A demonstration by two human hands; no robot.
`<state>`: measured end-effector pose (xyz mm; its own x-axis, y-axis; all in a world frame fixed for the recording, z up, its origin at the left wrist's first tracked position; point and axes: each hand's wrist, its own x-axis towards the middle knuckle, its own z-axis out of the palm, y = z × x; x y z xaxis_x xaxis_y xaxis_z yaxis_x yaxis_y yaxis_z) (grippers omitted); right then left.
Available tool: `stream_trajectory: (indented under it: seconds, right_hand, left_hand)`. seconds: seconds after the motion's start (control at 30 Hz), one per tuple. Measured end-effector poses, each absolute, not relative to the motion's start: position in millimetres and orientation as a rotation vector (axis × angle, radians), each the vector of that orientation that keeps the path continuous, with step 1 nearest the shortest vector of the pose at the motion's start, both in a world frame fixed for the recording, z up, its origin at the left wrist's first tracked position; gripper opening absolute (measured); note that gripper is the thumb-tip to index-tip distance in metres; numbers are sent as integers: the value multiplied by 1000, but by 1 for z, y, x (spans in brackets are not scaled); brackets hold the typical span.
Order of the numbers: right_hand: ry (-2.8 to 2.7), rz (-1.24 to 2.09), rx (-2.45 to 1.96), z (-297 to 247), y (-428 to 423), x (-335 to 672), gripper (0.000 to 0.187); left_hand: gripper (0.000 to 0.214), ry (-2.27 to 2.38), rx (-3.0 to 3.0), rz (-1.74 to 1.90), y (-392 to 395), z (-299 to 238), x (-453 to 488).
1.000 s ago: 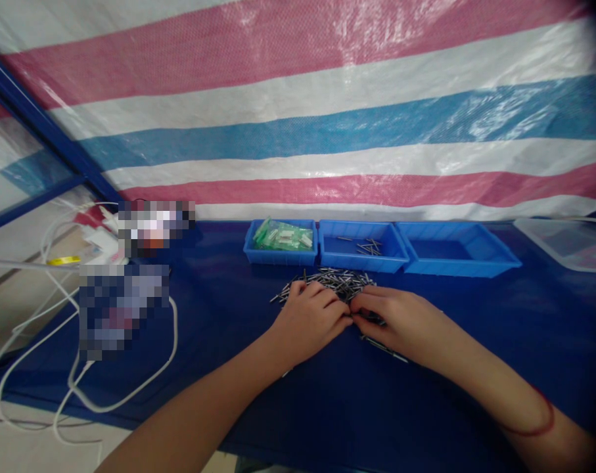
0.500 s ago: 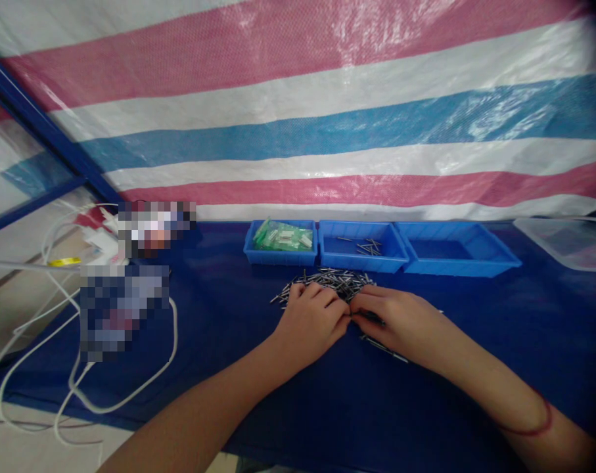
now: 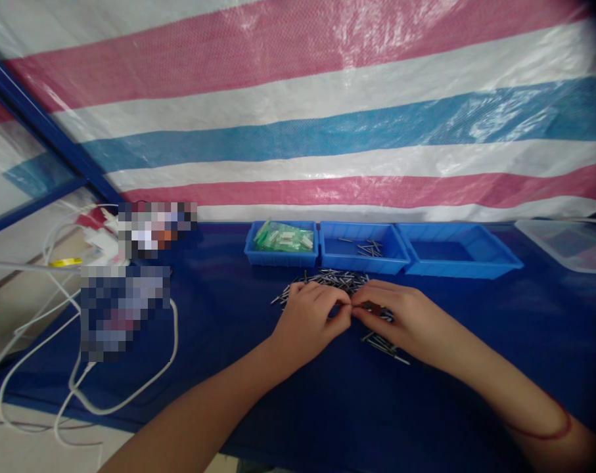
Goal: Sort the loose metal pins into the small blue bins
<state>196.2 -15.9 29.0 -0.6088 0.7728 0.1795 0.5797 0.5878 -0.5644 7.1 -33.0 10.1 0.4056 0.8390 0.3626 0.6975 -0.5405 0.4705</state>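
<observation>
A pile of thin, nail-like metal pieces [image 3: 344,279] lies on the blue table, partly hidden behind my hands. My left hand [image 3: 310,315] is closed in a pinch at the front of the pile, thumb against forefinger. Facing it, my right hand [image 3: 401,315] pinches too, and the fingertips of both hands meet. Whatever sits between those fingertips is too small and covered to make out. Under my right hand a smaller cluster of the same metal pieces [image 3: 386,347] rests apart from the main pile.
Behind the pile stand three blue bins in a row: one with green plastic bags [image 3: 282,238], a middle bin [image 3: 364,264] with several metal pieces, and a right bin [image 3: 468,268]. A clear plastic lid or box [image 3: 564,246] lies far right. White cables [image 3: 174,328] loop at left.
Both hands have shifted slightly, with the right hand's fingers raised and its wrist moved right. My left thumb and forefinger now form a rounder pinch. More of the small cluster shows.
</observation>
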Motion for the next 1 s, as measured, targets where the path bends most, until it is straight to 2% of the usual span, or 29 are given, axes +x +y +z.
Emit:
stream_trajectory:
  seconds: [0.13,0.43,0.57,0.77,1.0]
  right_hand:
    - [-2237,733,-1139,33,-16,196,11]
    - [-2081,917,-1174,29,-15,197,22]
    - [-2174,784,-1253,32,-14,198,18]
    - [-2440,497,-1348,27,-7,205,16]
    - [-2571,428,-1396,26,-11,204,10]
  left_hand:
    - [5,1335,2296,941,-30,11,6]
    - [13,1331,2065,1121,-32,15,6]
    - [9,1368,2071,1126,-29,15,3]
    - [10,1507,2259,951,-22,16,-3]
    - [13,1585,2420,775,-23,13,-3]
